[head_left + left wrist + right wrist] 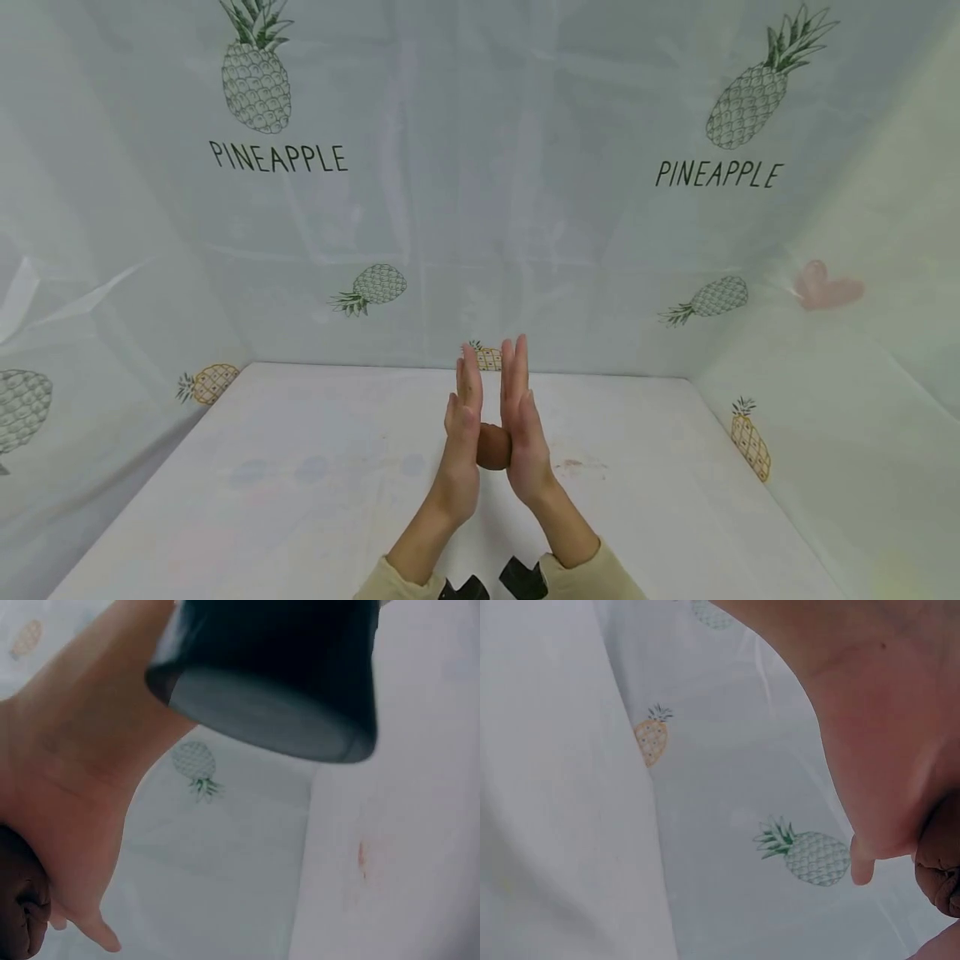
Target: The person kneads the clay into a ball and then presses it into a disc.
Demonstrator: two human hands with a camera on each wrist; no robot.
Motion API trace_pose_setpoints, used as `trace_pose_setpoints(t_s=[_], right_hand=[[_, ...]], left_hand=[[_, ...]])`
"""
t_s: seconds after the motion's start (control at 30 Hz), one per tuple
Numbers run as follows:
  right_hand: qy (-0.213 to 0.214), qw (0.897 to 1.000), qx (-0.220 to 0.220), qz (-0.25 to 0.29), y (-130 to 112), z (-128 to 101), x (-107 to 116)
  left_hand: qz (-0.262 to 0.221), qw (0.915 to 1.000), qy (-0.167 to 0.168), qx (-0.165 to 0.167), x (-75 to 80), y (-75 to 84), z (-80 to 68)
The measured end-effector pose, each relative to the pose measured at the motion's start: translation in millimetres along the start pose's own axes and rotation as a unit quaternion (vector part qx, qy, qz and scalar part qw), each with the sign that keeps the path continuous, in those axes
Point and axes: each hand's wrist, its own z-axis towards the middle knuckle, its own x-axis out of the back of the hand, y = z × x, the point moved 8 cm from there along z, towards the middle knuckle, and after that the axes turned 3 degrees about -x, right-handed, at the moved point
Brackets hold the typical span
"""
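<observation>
While my palms faced each other over the white table, my left hand and right hand pressed a brown lump between them, fingers straight and pointing away.

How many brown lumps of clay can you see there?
1. The brown lump of soft clay is pressed between the flat palms of the left hand and right hand, above the white table. None elsewhere.
</observation>
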Motion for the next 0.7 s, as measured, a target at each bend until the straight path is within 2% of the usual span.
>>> trace_pose_setpoints(t_s=[0.33, 0.57, 0.7], right_hand=[[0.004, 1.000, 0.016, -0.014, 0, -2, -7], [0.008, 0.998, 0.042, -0.051, -16, -1, -8], [0.012, 0.998, 0.044, -0.040, -24, 2, -2]], left_hand=[[-0.009, 0.9998, 0.009, 0.012, 4.2, -5.8, 3.0], [-0.008, 0.9997, 0.009, 0.020, 4.7, -13.7, 4.0], [-0.009, 0.9997, 0.002, 0.021, 0.1, -18.0, 2.0]])
